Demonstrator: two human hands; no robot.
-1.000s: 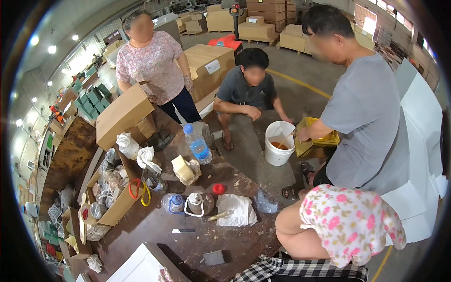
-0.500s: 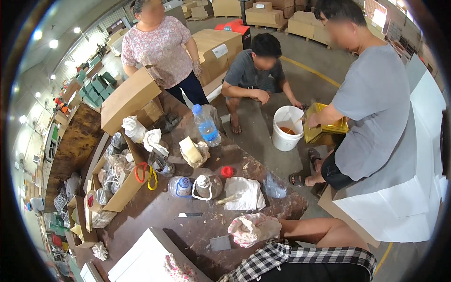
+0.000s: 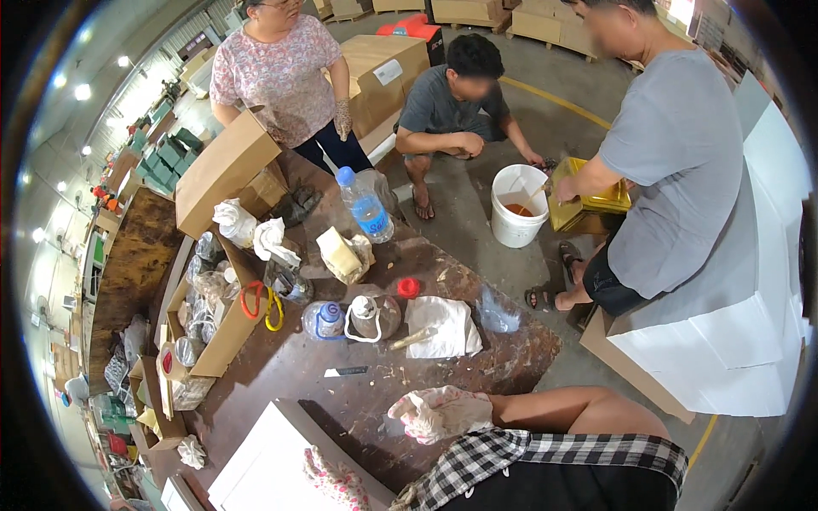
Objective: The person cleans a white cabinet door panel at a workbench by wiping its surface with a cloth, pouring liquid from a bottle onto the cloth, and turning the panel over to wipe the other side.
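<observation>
My left hand (image 3: 336,481), in a white glove with pink marks, lies with fingers stretched over the edge of a white panel (image 3: 268,460). Its lower part is cut off by the frame. My right hand (image 3: 439,415), gloved alike, hovers over or rests on the brown tabletop (image 3: 503,362) with bent fingers. Whatever it may hold is hidden. Beyond it are a white cloth (image 3: 456,328) with a thin wooden-handled tool (image 3: 415,337) on it, and a slim black-and-white strip (image 3: 346,371).
Jugs (image 3: 366,317), a red cap (image 3: 408,288), a water bottle (image 3: 366,206), a sponge-like yellow block (image 3: 338,253) and a filled carton (image 3: 226,345) stand on the table. Past its edge, three people are near a white bucket (image 3: 518,209) and a yellow tin (image 3: 588,198).
My right hand has moved left, over the spot where a small flat grey piece lay; that piece is now out of sight. The view has tipped down slightly.
</observation>
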